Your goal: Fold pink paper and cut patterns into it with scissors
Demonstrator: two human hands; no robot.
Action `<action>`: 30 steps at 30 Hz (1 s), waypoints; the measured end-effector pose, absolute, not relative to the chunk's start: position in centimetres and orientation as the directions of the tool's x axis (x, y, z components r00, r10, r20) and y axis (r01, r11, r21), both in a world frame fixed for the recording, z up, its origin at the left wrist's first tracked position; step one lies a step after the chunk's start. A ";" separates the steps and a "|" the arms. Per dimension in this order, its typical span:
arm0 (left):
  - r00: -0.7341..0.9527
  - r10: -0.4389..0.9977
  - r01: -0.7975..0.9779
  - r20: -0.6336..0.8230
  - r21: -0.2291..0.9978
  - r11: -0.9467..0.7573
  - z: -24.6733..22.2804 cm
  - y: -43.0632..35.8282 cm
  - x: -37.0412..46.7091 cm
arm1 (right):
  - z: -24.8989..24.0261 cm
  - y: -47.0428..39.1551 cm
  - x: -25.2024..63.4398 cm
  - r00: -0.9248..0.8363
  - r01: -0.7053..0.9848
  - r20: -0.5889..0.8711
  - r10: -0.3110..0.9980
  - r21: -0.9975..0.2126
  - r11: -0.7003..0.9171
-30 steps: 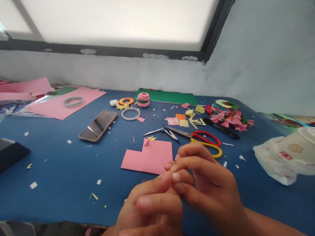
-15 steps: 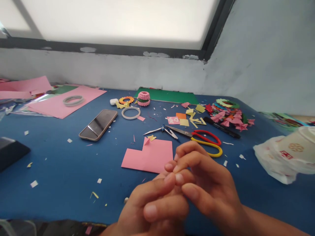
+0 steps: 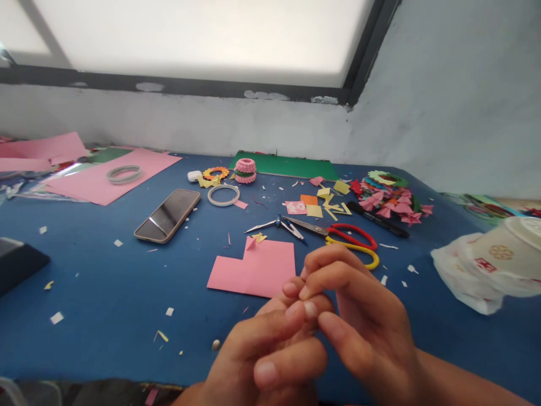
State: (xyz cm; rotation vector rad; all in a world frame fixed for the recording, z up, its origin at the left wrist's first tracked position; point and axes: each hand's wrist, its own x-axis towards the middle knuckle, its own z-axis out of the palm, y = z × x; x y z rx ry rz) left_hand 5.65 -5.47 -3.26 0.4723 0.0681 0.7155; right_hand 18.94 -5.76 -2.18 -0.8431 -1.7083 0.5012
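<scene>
My left hand (image 3: 270, 355) and my right hand (image 3: 363, 316) meet at the lower middle, above the blue table's near part. Both have curled fingers, with the fingertips pressed together. Whatever they pinch, if anything, is hidden by the fingers. Just behind them lies a notched sheet of pink paper (image 3: 253, 268), with a small folded pink piece (image 3: 251, 243) on its upper edge. Scissors (image 3: 316, 228) with red and yellow handles lie beyond my right hand. To their left rests a blue-hinged drawing compass (image 3: 278, 221), its legs spread.
A phone (image 3: 168, 215) and tape rolls (image 3: 224, 195) lie left of centre. Behind are a pink ring stack (image 3: 245, 171) and a green sheet (image 3: 291, 166). Folded paper pieces (image 3: 391, 200), a black marker (image 3: 380, 220) and a bagged cup (image 3: 499, 259) stand right. Paper scraps dot the blue table (image 3: 105, 304).
The hands keep nearly the same pose, with only slight finger shifts. The view has moved a little, so the table items sit slightly further left, and a small round bead-like thing shows more fully.
</scene>
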 end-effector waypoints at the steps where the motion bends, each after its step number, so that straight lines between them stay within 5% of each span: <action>1: 0.778 0.622 -0.596 0.091 0.420 0.684 -3.1 -5.6 5.7 | -2.1 -5.8 18.9 -0.136 0.282 0.653 0.745 -0.696 0.661; 5: 0.780 0.621 -0.607 0.082 0.342 0.718 -3.0 -5.9 6.0 | -2.2 -6.4 18.7 -0.113 0.287 0.702 0.703 -0.654 0.700; 10: 0.745 0.634 -0.658 0.208 0.384 0.648 -3.8 -5.8 6.1 | -2.7 -6.6 18.7 -0.119 0.303 0.741 0.661 -0.607 0.734; 15: 0.684 0.718 -0.678 0.125 0.473 0.563 -3.5 -6.2 5.9 | -2.6 -6.2 18.8 -0.163 0.309 0.750 0.641 -0.578 0.755; 30: 0.663 0.705 -0.711 0.253 0.510 0.485 -4.1 -5.8 6.0 | -2.2 -6.1 18.7 -0.200 0.345 0.803 0.561 -0.478 0.807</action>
